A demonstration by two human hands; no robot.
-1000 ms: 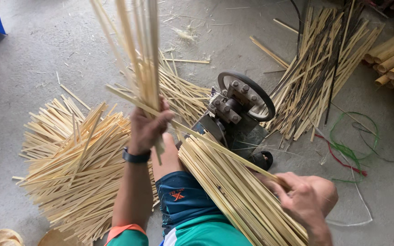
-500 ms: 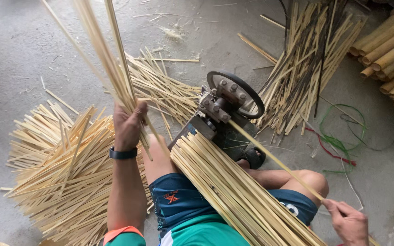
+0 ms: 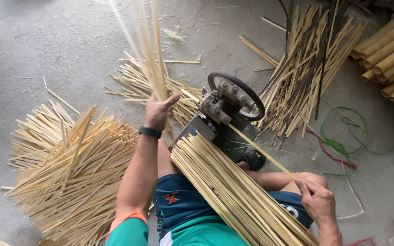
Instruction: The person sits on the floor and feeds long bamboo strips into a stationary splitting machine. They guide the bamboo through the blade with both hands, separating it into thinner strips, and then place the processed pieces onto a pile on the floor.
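A thick bundle of pale bamboo strips (image 3: 238,196) lies across my lap, running from the lower right up to a small dark machine (image 3: 224,120) on the concrete floor (image 3: 60,50) in front of me. My right hand (image 3: 318,202) rests near my right knee, fingers pinched on the end of a single bamboo strip (image 3: 261,150) that slants up into the machine beside its round black wheel (image 3: 238,93). My left hand (image 3: 159,111), a black band at the wrist, is raised and closed around a handful of long thin slivers (image 3: 149,50) that stand upright and blur toward the top. To my left a wide heap of cut strips (image 3: 74,168) fans over the floor. Beyond the machine lie more scattered strips (image 3: 133,84), a darker splayed pile (image 3: 306,68), and round bamboo poles (image 3: 393,59) at the far right.
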